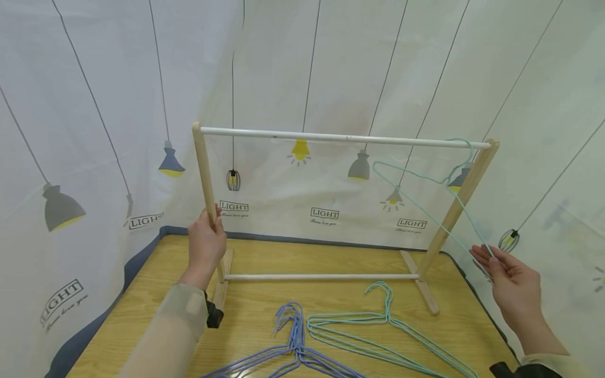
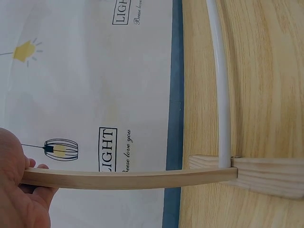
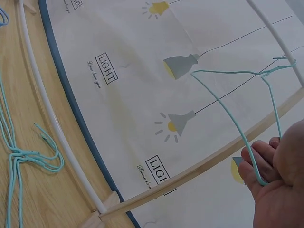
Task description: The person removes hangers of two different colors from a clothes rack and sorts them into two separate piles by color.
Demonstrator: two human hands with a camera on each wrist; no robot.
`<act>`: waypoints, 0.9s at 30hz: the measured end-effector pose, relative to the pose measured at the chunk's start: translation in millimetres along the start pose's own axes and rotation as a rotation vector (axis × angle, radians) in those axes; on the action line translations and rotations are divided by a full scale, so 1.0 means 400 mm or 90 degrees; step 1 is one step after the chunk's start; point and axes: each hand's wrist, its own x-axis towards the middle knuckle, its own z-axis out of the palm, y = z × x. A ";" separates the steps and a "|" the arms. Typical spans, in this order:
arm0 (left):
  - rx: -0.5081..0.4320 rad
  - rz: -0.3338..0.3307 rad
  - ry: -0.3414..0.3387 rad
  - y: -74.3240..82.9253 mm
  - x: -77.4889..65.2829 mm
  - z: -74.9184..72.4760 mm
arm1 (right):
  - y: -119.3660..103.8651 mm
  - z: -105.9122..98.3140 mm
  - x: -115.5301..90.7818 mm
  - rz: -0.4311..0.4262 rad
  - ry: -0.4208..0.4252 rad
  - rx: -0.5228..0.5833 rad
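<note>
A small wooden clothes rack (image 1: 345,138) with white rods stands on the table. My left hand (image 1: 207,242) grips its left wooden post (image 1: 204,173), and the left wrist view shows fingers curled around that post (image 2: 133,179). At the right end, a mint green wire hanger (image 1: 416,205) has its hook over the top rod. My right hand (image 1: 515,289) pinches the lower right corner of this hanger, which hangs tilted; the right wrist view shows the hanger (image 3: 232,118) between thumb and fingers.
Several purple hangers (image 1: 296,346) lie in a pile at the table's front. Beside them, to the right, lie more mint green hangers (image 1: 388,317). Behind the wooden table (image 1: 264,257) hangs a white curtain (image 1: 283,63) printed with lamps.
</note>
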 end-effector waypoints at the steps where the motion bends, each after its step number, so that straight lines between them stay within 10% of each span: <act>1: 0.000 0.001 0.001 0.000 0.000 0.000 | -0.003 0.002 0.000 -0.001 0.005 -0.010; 27: -0.003 -0.004 -0.003 0.001 -0.001 0.001 | -0.058 0.014 -0.077 0.000 0.015 0.107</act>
